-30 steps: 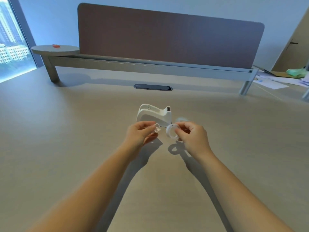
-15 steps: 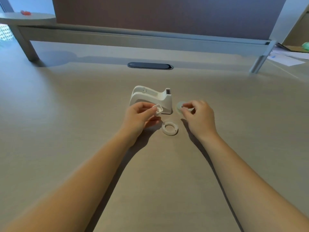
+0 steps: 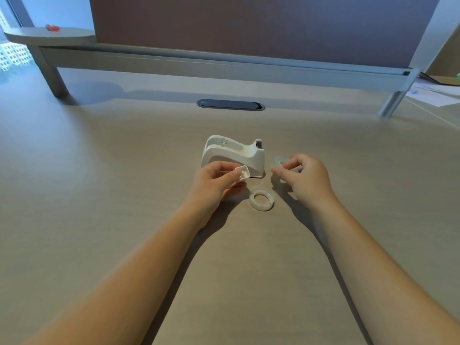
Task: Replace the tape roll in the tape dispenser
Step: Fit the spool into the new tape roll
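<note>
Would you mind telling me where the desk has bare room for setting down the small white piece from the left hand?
Bare desk stretches left of the left hand and the dispenser, and between the dispenser and the dark grommet. It is crowded around the white ring, between both hands, and by the clear roll at the right hand.

Left hand (image 3: 214, 181) pinches hub (image 3: 242, 173); dispenser (image 3: 234, 155) empty.
</note>
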`<state>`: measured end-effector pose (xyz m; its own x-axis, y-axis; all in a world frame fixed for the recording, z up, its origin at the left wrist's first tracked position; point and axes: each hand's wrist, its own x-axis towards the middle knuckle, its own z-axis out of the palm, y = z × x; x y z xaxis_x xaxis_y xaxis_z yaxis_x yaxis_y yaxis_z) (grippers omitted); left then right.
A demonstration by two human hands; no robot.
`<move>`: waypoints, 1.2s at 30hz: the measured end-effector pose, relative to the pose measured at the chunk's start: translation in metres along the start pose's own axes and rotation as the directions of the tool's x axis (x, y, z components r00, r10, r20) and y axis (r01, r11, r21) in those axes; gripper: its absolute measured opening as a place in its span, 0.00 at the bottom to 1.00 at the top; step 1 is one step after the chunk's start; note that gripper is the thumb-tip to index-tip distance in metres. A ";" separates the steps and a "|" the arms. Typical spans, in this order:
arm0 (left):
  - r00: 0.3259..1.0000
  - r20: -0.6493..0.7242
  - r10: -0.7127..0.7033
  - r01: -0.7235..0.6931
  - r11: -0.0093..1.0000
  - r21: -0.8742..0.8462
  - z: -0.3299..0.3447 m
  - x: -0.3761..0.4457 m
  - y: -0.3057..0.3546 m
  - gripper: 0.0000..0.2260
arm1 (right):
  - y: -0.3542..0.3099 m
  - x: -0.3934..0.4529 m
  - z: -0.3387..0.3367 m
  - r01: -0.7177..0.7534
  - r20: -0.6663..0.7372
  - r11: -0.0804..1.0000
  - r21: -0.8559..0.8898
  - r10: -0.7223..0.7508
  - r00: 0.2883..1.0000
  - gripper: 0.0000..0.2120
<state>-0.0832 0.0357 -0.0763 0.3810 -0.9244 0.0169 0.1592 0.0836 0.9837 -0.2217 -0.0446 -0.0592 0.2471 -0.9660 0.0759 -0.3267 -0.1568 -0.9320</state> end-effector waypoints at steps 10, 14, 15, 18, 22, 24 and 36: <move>0.999 0.017 -0.043 0.044 0.993 -0.105 -0.008 -0.017 0.009 0.04 | -0.019 -0.037 0.018 0.113 0.153 0.983 0.148 -0.135 0.979 0.20; 0.998 0.039 -0.059 0.063 0.991 -0.119 -0.009 -0.018 0.007 0.05 | -0.018 -0.038 0.020 0.003 0.247 0.963 0.269 -0.073 0.966 0.19; 0.997 0.048 -0.059 0.064 0.992 -0.113 -0.008 -0.017 0.007 0.05 | -0.017 -0.038 0.019 0.003 0.263 0.962 0.271 -0.077 0.962 0.18; 0.995 0.073 -0.065 0.074 0.989 -0.127 -0.007 -0.015 0.009 0.06 | -0.016 -0.036 0.019 0.023 0.274 0.964 0.266 -0.099 0.957 0.11; 0.988 0.133 -0.079 0.097 0.987 -0.132 -0.004 -0.015 0.014 0.08 | -0.017 -0.037 0.021 0.070 0.246 0.956 0.284 -0.143 0.959 0.07; 0.981 0.175 -0.082 0.102 0.989 -0.109 -0.004 -0.016 0.016 0.09 | -0.017 -0.038 0.023 0.138 0.213 0.961 0.238 -0.190 0.959 0.07; 0.973 0.229 -0.020 0.030 0.999 -0.041 -0.007 -0.017 0.014 0.06 | -0.016 -0.037 0.025 0.297 0.234 0.954 0.037 -0.297 0.926 0.16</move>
<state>-0.0810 0.0557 -0.0637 0.1592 -0.9865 0.0382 0.2073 0.0712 0.9757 -0.2031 -0.0009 -0.0555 0.5391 -0.7998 0.2641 -0.2048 -0.4286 -0.8800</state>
